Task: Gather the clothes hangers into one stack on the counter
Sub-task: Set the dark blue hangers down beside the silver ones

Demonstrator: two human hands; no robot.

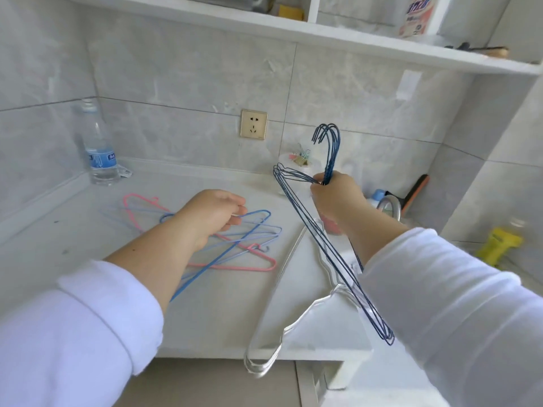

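Right hand (338, 198) fisted around dark blue hangers (329, 245), lifted off counter (220, 304). Left hand (211, 214) loosely curled over pink and blue hangers (235, 251), grip unclear.

home laundry nook: tiled wall (191, 69), hangers (235, 245)

Right hand (338, 198) closed around the necks of a bundle of dark blue hangers (329, 248), hooks up, held above the counter (211, 312). Silver hangers (282, 333) below, possibly in the same grip, jutting past the counter edge. Left hand (211, 215) over loose pink and blue hangers (235, 248), fingers curled. Water bottle (100, 151) at back left.
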